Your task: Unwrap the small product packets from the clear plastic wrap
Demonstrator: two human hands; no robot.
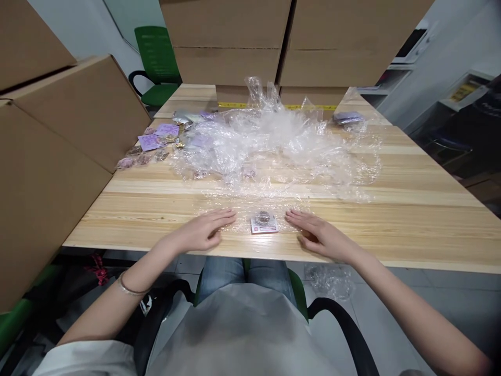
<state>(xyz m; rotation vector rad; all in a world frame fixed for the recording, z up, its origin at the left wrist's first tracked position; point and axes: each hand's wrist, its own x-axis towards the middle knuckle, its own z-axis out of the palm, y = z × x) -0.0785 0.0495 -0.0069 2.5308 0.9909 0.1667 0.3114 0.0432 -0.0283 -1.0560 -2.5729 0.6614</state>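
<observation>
Near the table's front edge lies a small flat card [264, 228] with pink-red print and a dark round item [263, 217] on it. A sheet of clear bubble wrap [245, 205] is spread flat around and behind it. My left hand [207, 228] rests on the wrap's left side, fingers stretched toward the card but apart from it. On the right side my right hand [315, 232] lies flat too, fingertips on the wrap's edge. Neither hand holds anything. What the dark item is, I cannot make out.
A big heap of crumpled clear wrap [274, 136] covers the table's middle. Purple cards and small packets [156, 140] lie at the left; a purple stack [348, 118] sits back right. Cardboard boxes [58, 167] wall the left and back. More wrap [331, 281] is on the floor.
</observation>
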